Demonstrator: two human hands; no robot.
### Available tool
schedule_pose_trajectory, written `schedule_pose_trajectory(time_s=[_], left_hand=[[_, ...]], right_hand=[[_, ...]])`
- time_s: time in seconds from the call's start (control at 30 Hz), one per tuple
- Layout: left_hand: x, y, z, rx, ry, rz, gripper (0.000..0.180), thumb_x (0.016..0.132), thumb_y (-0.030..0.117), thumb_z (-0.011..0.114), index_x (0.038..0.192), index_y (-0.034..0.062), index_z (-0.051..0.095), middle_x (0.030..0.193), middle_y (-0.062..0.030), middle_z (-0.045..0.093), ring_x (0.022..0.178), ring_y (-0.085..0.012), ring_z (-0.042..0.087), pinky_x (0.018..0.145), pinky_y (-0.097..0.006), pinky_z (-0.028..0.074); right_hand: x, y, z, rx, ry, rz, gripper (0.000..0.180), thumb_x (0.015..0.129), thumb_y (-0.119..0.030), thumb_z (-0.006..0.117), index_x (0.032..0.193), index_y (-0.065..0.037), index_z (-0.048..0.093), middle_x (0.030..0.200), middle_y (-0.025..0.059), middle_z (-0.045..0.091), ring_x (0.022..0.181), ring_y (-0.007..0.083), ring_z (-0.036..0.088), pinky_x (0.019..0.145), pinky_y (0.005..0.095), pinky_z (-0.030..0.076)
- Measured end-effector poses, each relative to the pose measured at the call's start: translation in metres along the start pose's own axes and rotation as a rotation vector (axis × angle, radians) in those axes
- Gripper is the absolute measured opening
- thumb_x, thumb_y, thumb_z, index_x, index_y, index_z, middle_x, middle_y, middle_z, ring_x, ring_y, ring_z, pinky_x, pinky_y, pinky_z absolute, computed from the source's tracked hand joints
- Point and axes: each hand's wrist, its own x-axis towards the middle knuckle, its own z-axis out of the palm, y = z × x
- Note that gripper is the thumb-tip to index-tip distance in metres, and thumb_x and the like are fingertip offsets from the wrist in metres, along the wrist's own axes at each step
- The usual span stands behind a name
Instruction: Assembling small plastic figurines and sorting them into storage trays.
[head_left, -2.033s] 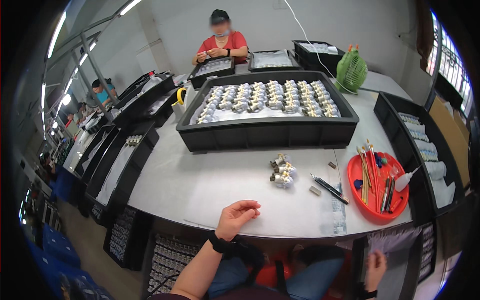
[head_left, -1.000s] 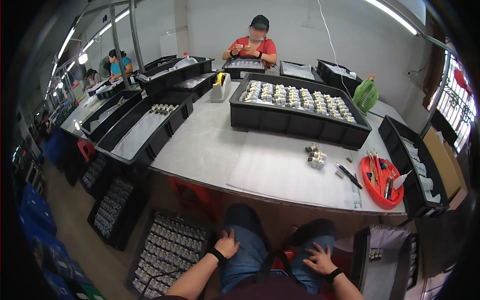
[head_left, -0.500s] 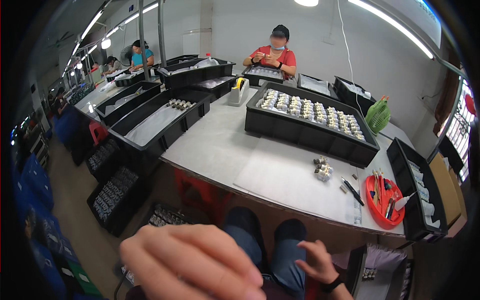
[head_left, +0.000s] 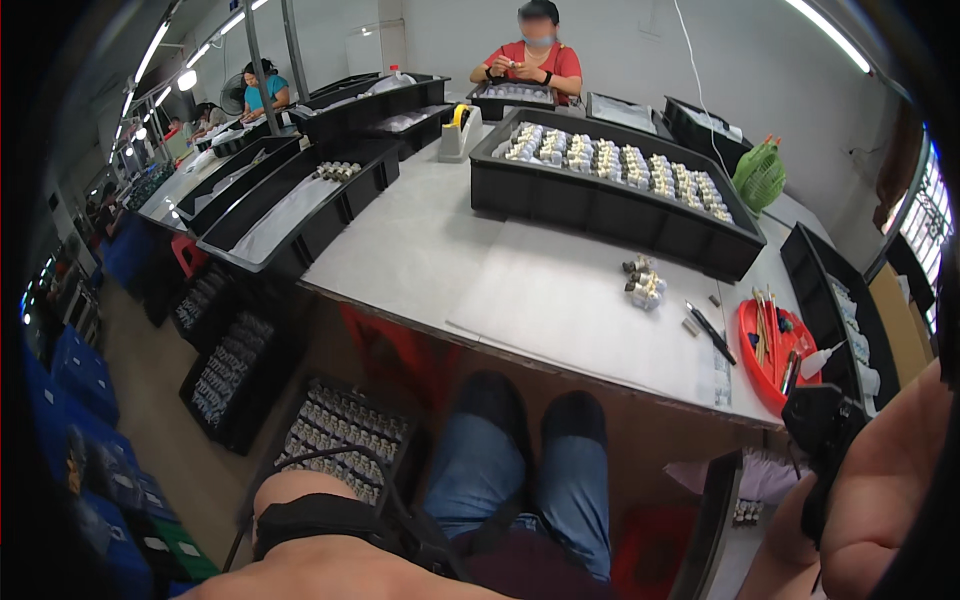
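Observation:
My left hand [head_left: 303, 487] is low in the picture, past a black wrist strap, above a black tray [head_left: 400, 470] of small pieces on the floor; its fingers are hidden. At the lower right, close to the camera, is my right hand [head_left: 890, 490], by a black strapped device [head_left: 826, 440]. Its fingers are too unclear to read. On the white paper sheet [head_left: 580, 320] of the table stands a small cluster of white and yellowish pieces [head_left: 645, 285] with dark bits. A black pen [head_left: 710, 332] lies beside it.
A large black tray [head_left: 600, 220] holds rows of similar pieces. A red bowl [head_left: 770, 385] of tools sits at the table's right edge, a tape dispenser [head_left: 458, 140] at the back. Across the table, a person in red [head_left: 535, 70] handles a small piece. Black trays [head_left: 310, 235] line the left.
My left hand has dropped from the picture's centre toward the lower left. My right hand has risen to the right, close to the camera. The view has shifted, showing more of the floor tray.

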Motion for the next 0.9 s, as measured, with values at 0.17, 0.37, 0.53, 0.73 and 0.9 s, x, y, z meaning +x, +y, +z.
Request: schedule_pose_trajectory(time_s=[0.17, 0.37, 0.53, 0.73, 0.9], left_hand=[[-0.002, -0.020, 0.001, -0.132, -0.015, -0.006, 0.017, 0.083, 0.018, 0.053, 0.098, 0.0146, 0.060, 0.098, 0.0075, 0.059, 0.089, -0.0109, 0.051, 0.073, -0.028, 0.039], [0.003, -0.030, -0.002, -0.134, -0.038, 0.095, 0.017, 0.083, 0.018, 0.052, 0.098, 0.0142, 0.060, 0.098, 0.0071, 0.059, 0.089, -0.0109, 0.051, 0.073, -0.028, 0.039], [0.001, -0.036, -0.006, -0.190, -0.057, 0.093, 0.017, 0.083, 0.018, 0.052, 0.098, 0.0138, 0.060, 0.098, 0.0069, 0.059, 0.089, -0.0109, 0.051, 0.073, -0.028, 0.038], [0.012, -0.039, -0.006, -0.215, -0.101, 0.077, 0.017, 0.084, 0.018, 0.052, 0.098, 0.0134, 0.060, 0.098, 0.0065, 0.059, 0.089, -0.0109, 0.051, 0.073, -0.028, 0.038], [0.014, -0.041, -0.001, -0.236, -0.092, 0.046, 0.017, 0.084, 0.018, 0.052, 0.098, 0.0130, 0.060, 0.098, 0.0062, 0.059, 0.090, -0.0109, 0.051, 0.073, -0.028, 0.038]], right_hand=[[-0.011, 0.001, -0.003, -0.039, -0.048, 0.054, 0.091, 0.074, -0.034, 0.061, 0.132, -0.012, -0.005, 0.133, 0.0140, 0.025, 0.123, 0.0293, 0.025, 0.103, 0.0476, 0.014], [0.007, 0.020, 0.007, -0.040, -0.034, -0.051, 0.089, 0.074, -0.034, 0.060, 0.132, -0.011, -0.003, 0.133, 0.0145, 0.026, 0.123, 0.0296, 0.025, 0.103, 0.0478, 0.015], [0.002, 0.024, 0.019, -0.037, -0.034, -0.037, 0.087, 0.075, -0.033, 0.060, 0.131, -0.010, -0.002, 0.132, 0.0149, 0.026, 0.122, 0.0299, 0.026, 0.103, 0.0479, 0.015], [-0.001, 0.034, 0.031, -0.018, 0.013, -0.031, 0.084, 0.075, -0.033, 0.059, 0.131, -0.010, 0.000, 0.132, 0.0153, 0.027, 0.122, 0.0302, 0.026, 0.102, 0.0480, 0.015], [-0.006, 0.042, 0.045, 0.036, 0.025, -0.012, 0.082, 0.075, -0.032, 0.058, 0.130, -0.009, 0.002, 0.131, 0.0157, 0.028, 0.122, 0.0304, 0.027, 0.102, 0.0482, 0.015]])
